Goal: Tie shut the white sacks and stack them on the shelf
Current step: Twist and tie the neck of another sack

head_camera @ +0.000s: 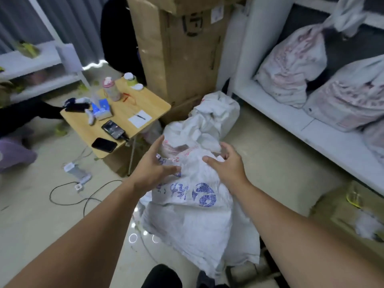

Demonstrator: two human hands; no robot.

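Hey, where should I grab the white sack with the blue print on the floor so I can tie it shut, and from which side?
Probably grip the loose, crumpled mouth at the far top of the white sack, coming from above. The body looks stuffed and rounded, while that slack fabric can be bunched into a neck. The left hand and right hand hover open at either side of it.

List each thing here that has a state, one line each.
White woven sack with blue print: on floor, mouth untied.
Left hand: open, at sack top.
Right hand: open, at sack top.
Pinkish-white sack on white shelf: tied shut.
Black phone with cable: screen lit.
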